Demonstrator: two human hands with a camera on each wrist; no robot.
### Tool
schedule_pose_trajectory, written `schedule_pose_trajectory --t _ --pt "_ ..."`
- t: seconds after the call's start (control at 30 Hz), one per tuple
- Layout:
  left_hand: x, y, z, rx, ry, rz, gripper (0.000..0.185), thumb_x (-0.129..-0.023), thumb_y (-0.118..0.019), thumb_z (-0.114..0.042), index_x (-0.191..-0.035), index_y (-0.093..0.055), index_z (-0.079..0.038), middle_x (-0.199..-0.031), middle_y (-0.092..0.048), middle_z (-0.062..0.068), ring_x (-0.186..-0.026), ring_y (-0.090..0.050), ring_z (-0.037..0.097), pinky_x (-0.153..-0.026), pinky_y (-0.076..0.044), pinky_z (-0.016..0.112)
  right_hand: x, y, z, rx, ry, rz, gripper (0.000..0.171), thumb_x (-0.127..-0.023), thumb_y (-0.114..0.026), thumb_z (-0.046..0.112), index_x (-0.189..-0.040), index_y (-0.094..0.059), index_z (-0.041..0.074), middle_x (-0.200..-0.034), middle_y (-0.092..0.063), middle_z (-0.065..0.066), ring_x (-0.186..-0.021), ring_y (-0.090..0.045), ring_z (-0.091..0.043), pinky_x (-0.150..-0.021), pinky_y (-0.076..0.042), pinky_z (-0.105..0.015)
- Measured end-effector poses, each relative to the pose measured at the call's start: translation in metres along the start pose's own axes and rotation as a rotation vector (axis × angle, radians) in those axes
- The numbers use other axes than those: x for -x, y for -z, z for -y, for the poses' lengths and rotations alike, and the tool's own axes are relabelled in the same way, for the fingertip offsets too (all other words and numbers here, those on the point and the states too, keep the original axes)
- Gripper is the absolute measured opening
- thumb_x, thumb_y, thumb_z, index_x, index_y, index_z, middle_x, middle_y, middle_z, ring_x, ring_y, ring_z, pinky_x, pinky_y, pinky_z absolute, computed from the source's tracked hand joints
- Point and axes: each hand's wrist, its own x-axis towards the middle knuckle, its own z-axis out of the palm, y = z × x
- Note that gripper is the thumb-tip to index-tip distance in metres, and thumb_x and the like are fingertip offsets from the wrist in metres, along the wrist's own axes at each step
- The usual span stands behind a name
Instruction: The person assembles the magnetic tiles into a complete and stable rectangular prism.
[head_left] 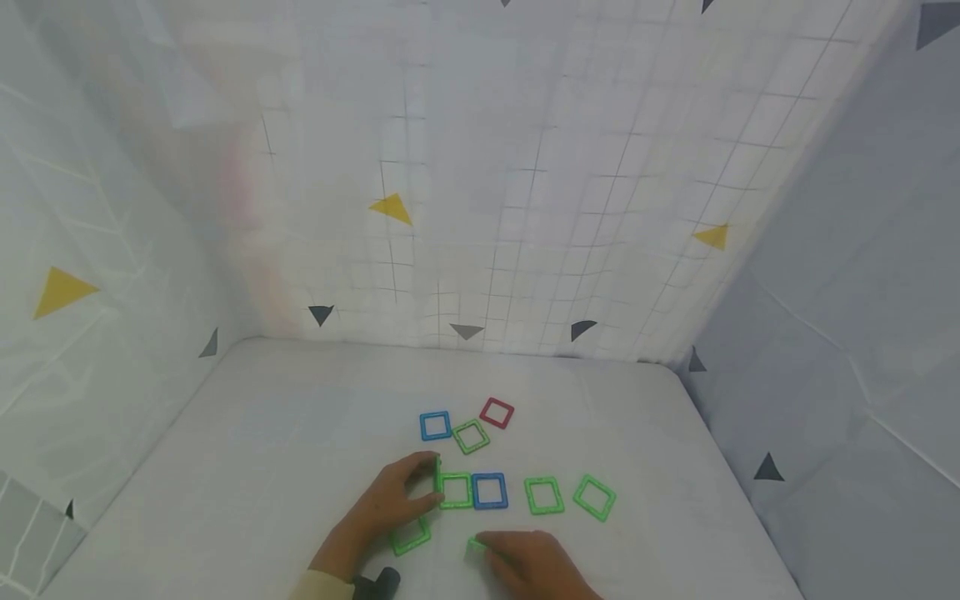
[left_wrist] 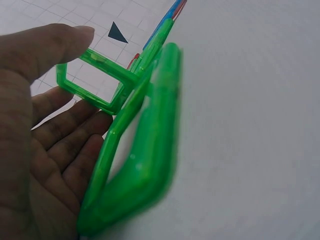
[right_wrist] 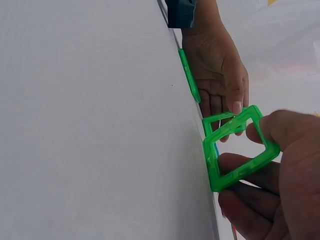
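Note:
My left hand point(head_left: 386, 497) pinches a green square magnetic tile point(left_wrist: 100, 61) between thumb and fingers. The tile stands upright along the left edge of a flat green tile point(head_left: 456, 505). A blue tile point(head_left: 490, 506) lies flat against that green tile's right side. Under my left wrist lies another green tile point(head_left: 412, 547), partly covered by the hand in the head view. Closer to me, my right hand point(head_left: 536, 560) holds a further green tile point(right_wrist: 240, 173) by its edge, raised on end, with the thumb on one side and fingers on the other.
Behind the hands lie a blue tile point(head_left: 436, 438), a green tile point(head_left: 477, 446) and a red tile point(head_left: 492, 423). To the right are two loose green tiles, one squarer to me point(head_left: 547, 511) and one turned point(head_left: 588, 511). A patterned sheet point(head_left: 480, 250) rises behind the white table point(head_left: 300, 417).

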Motion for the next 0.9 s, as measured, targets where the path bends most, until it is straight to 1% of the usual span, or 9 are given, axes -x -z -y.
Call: schedule_pose_trajectory --t 0.17,0.27,0.37,0.47,0.53,0.63,0.77,0.83,0.9 --pt "0.0 0.001 0.001 0.001 -0.027 0.0 0.069 -0.084 -0.076 -0.048 -0.143 -0.053 -0.02 -0.143 -0.057 -0.003 -0.139 -0.047 0.025 -0.116 -0.036 0.052 -0.004 -0.004 -0.006 0.047 0.068 -0.093 0.024 -0.099 -0.06 0.038 -0.12 -0.07 0.031 -0.109 -0.071 0.02 -0.101 -0.067 0.0 -0.087 -0.059 -0.027" --pt "0.0 0.001 0.001 0.006 -0.044 0.006 0.07 -0.085 -0.076 -0.047 -0.143 -0.052 -0.017 -0.144 -0.056 -0.001 -0.139 -0.046 0.026 -0.116 -0.035 0.053 -0.004 -0.006 -0.01 0.028 0.102 -0.146 0.022 -0.099 -0.062 0.033 -0.118 -0.071 0.027 -0.107 -0.072 0.018 -0.096 -0.068 0.002 -0.084 -0.059 -0.024" --pt "0.0 0.002 0.002 0.01 -0.044 0.011 0.07 -0.085 -0.075 -0.047 -0.144 -0.051 -0.017 -0.145 -0.056 0.0 -0.14 -0.045 0.027 -0.117 -0.034 0.053 -0.003 -0.005 -0.012 0.013 0.131 -0.172 0.022 -0.098 -0.064 0.029 -0.118 -0.072 0.024 -0.107 -0.073 0.015 -0.093 -0.068 0.002 -0.081 -0.059 -0.022" --pt "-0.001 0.002 0.002 0.006 -0.038 0.014 0.07 -0.086 -0.075 -0.047 -0.144 -0.051 -0.017 -0.145 -0.055 0.0 -0.14 -0.045 0.027 -0.117 -0.034 0.053 -0.002 -0.002 -0.01 0.003 0.113 -0.161 0.024 -0.097 -0.065 0.029 -0.119 -0.072 0.022 -0.107 -0.073 0.014 -0.09 -0.067 0.004 -0.081 -0.059 -0.021" --pt "-0.001 0.002 0.002 0.004 -0.03 0.014 0.07 -0.085 -0.075 -0.047 -0.144 -0.051 -0.017 -0.145 -0.055 0.0 -0.14 -0.045 0.027 -0.117 -0.034 0.053 -0.002 -0.001 -0.008 0.01 0.087 -0.142 0.026 -0.098 -0.064 0.029 -0.121 -0.071 0.021 -0.109 -0.073 0.013 -0.091 -0.067 0.004 -0.082 -0.059 -0.021" --pt "-0.001 0.001 0.003 0.009 -0.027 0.012 0.07 -0.085 -0.075 -0.048 -0.144 -0.051 -0.019 -0.144 -0.056 -0.001 -0.14 -0.045 0.026 -0.116 -0.035 0.053 -0.001 -0.001 -0.008 0.04 0.067 -0.124 0.03 -0.098 -0.064 0.028 -0.127 -0.068 0.022 -0.116 -0.071 0.012 -0.103 -0.067 -0.001 -0.088 -0.058 -0.025" --pt "0.0 0.0 0.003 0.015 -0.026 0.012 0.069 -0.084 -0.076 -0.048 -0.143 -0.052 -0.022 -0.144 -0.056 -0.003 -0.14 -0.046 0.025 -0.116 -0.035 0.052 0.001 -0.004 -0.011 0.064 0.04 -0.098 0.036 -0.098 -0.063 0.026 -0.134 -0.062 0.025 -0.126 -0.067 0.012 -0.119 -0.062 -0.007 -0.096 -0.056 -0.031" --pt "0.0 0.0 0.003 0.01 -0.022 0.014 0.069 -0.084 -0.076 -0.049 -0.144 -0.052 -0.023 -0.144 -0.055 -0.005 -0.14 -0.046 0.024 -0.116 -0.036 0.051 0.001 -0.005 -0.012 0.054 0.012 -0.09 0.036 -0.099 -0.063 0.026 -0.135 -0.061 0.026 -0.127 -0.066 0.014 -0.118 -0.062 -0.005 -0.097 -0.056 -0.033" --pt "0.0 0.0 0.004 0.003 -0.024 0.013 0.069 -0.084 -0.076 -0.049 -0.144 -0.051 -0.023 -0.144 -0.055 -0.005 -0.14 -0.046 0.023 -0.116 -0.036 0.051 0.001 -0.005 -0.013 0.034 -0.018 -0.095 0.032 -0.099 -0.062 0.028 -0.131 -0.062 0.027 -0.122 -0.068 0.015 -0.11 -0.064 -0.001 -0.094 -0.057 -0.032"
